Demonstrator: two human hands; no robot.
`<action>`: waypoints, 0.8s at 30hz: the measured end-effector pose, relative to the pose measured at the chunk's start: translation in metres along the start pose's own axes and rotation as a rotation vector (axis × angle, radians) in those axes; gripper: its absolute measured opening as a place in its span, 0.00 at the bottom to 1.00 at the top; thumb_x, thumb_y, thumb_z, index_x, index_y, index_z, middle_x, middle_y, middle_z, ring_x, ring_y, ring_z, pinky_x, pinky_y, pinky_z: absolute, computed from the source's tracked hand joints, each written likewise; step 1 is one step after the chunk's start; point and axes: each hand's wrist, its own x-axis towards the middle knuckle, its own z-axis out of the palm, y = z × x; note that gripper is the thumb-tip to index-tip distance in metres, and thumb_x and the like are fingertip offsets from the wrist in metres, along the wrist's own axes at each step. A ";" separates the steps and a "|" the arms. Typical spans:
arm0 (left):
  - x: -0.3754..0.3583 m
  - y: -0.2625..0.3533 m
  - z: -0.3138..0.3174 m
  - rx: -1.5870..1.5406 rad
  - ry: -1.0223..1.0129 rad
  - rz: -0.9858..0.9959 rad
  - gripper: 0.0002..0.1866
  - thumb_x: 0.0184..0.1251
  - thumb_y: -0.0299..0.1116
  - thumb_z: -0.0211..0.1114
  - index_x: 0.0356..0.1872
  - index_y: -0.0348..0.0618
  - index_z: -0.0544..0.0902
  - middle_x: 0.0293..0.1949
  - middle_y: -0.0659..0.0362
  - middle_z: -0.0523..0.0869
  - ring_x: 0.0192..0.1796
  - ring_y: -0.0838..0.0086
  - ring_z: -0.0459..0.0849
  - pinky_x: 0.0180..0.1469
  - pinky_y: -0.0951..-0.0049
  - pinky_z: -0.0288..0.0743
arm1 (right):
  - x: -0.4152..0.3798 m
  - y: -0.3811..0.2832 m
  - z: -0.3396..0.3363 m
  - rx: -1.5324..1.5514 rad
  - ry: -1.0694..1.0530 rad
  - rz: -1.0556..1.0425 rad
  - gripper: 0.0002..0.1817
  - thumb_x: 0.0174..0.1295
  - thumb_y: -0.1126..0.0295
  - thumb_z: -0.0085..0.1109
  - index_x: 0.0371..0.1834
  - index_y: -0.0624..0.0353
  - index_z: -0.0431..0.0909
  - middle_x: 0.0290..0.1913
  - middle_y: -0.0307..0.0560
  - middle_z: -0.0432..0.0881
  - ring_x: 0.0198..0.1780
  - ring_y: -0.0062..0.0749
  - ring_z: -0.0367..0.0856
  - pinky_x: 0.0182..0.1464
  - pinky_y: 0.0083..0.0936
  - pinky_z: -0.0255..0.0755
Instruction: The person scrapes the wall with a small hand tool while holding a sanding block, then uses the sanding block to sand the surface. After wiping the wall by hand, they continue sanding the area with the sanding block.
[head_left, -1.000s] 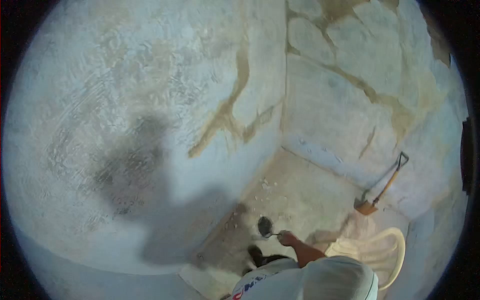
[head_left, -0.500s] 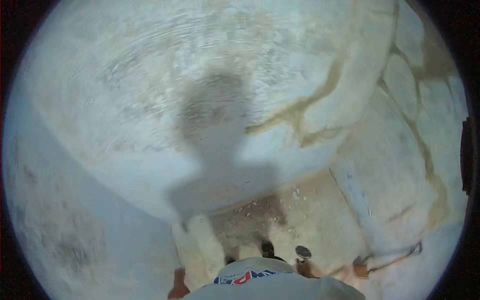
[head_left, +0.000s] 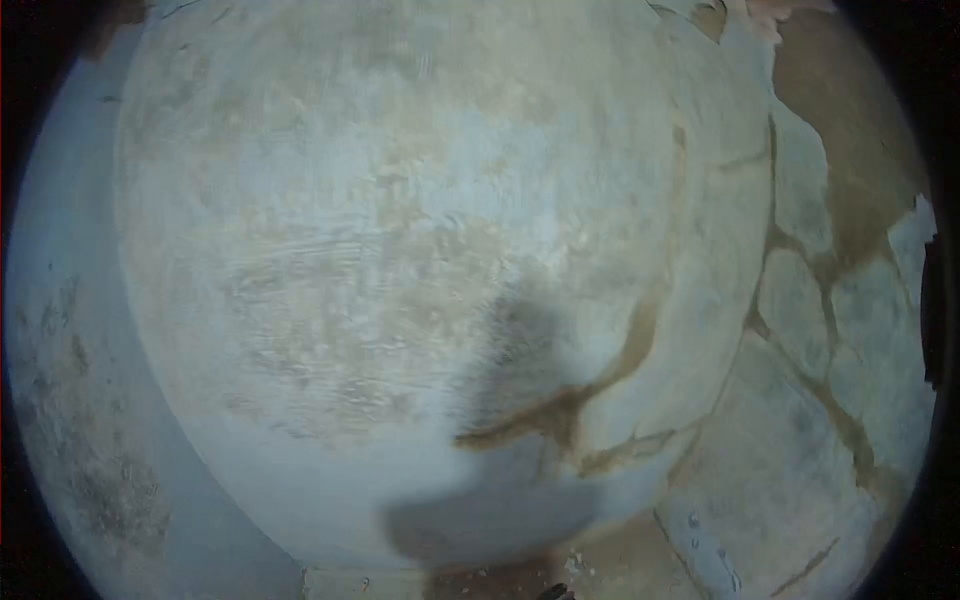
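Neither my left hand nor my right hand shows in the head view. A pale, worn wall (head_left: 470, 190) fills most of it, with rough, scraped-looking plaster (head_left: 330, 330) in the middle. Brown cracks (head_left: 565, 405) branch across its lower right part. My shadow (head_left: 520, 350), head and shoulders, falls on the lower wall. At the bottom edge a small dark thing (head_left: 555, 592) pokes in, too cut off to make out.
Another wall (head_left: 100, 470) with dark stains stands at the left. On the right, a cracked wall (head_left: 800, 420) has a bare brown area (head_left: 850, 180) near its top. A strip of floor (head_left: 400, 585) with small pale flakes shows at the bottom.
The view has tilted up, so more upper wall shows. Both my hands, my shirt, my feet and a long-handled tool at the lower right have left the view. My shadow sits lower and further right.
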 end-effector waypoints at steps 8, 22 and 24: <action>-0.055 -0.031 0.007 -0.038 0.077 -0.218 0.21 0.80 0.36 0.63 0.69 0.46 0.86 0.66 0.54 0.89 0.65 0.62 0.87 0.68 0.55 0.81 | -0.083 0.063 0.037 0.517 -0.131 0.347 0.23 0.72 0.54 0.67 0.66 0.51 0.85 0.58 0.55 0.91 0.59 0.49 0.89 0.70 0.47 0.77; -0.115 -0.127 -0.018 0.123 0.163 -0.161 0.21 0.83 0.34 0.61 0.71 0.42 0.85 0.70 0.50 0.87 0.72 0.62 0.84 0.74 0.57 0.78 | -0.013 0.068 0.043 0.715 0.716 0.124 0.49 0.51 0.50 0.86 0.74 0.59 0.72 0.61 0.54 0.87 0.59 0.53 0.87 0.62 0.47 0.81; -0.034 -0.074 -0.102 0.231 0.226 -0.144 0.23 0.84 0.45 0.63 0.73 0.50 0.83 0.75 0.45 0.81 0.77 0.47 0.75 0.79 0.50 0.68 | 0.104 0.080 0.014 0.524 0.539 0.236 0.44 0.64 0.58 0.77 0.81 0.59 0.66 0.66 0.59 0.85 0.63 0.55 0.86 0.61 0.45 0.80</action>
